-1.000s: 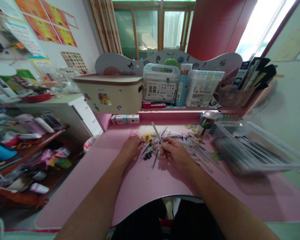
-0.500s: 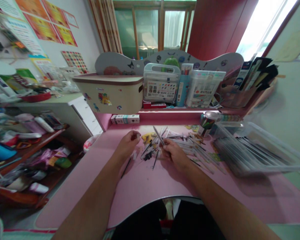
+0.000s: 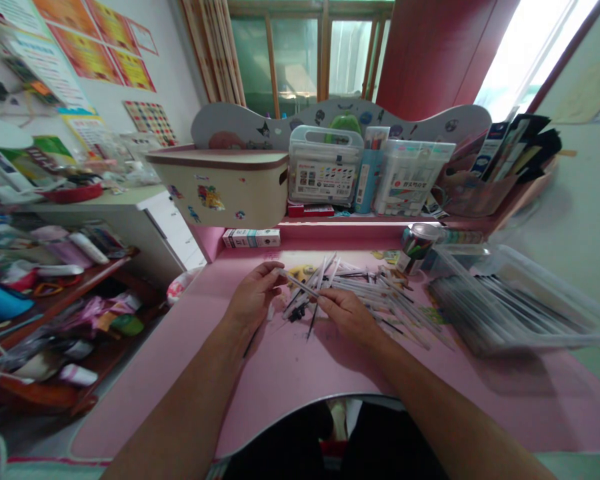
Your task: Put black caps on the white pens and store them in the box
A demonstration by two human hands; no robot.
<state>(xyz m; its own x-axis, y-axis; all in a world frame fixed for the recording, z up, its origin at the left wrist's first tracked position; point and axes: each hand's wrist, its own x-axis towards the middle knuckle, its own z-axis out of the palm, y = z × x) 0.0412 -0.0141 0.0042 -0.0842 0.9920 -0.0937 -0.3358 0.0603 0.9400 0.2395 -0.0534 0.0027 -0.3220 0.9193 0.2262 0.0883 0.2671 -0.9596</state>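
Observation:
A slim, whitish pen-like stick (image 3: 301,285) spans the gap between my two hands above the desk. My right hand (image 3: 347,312) pinches its near end between thumb and fingers. At its far end, the thumb and fingertips of my left hand (image 3: 254,293) close on the tip; whether a small cap is there too, I cannot tell. Below and behind lies a loose pile of slim white and dark pens (image 3: 375,290). Small black pieces (image 3: 298,312) lie at the pile's near edge. A thin dark stick (image 3: 251,343) rests by my left wrist.
On the right stands a clear plastic bin (image 3: 545,327) holding many slim dark sticks. A can (image 3: 417,247) of pens is behind it. The shelf carries a lidded cream box (image 3: 225,190), a clear marker case (image 3: 325,167) and a pen holder (image 3: 480,190).
My right hand has lowered and tilted the pen-like stick leftward, from pointing up to nearly level. Its far end now meets the fingers of my left hand, which held a small pale piece.

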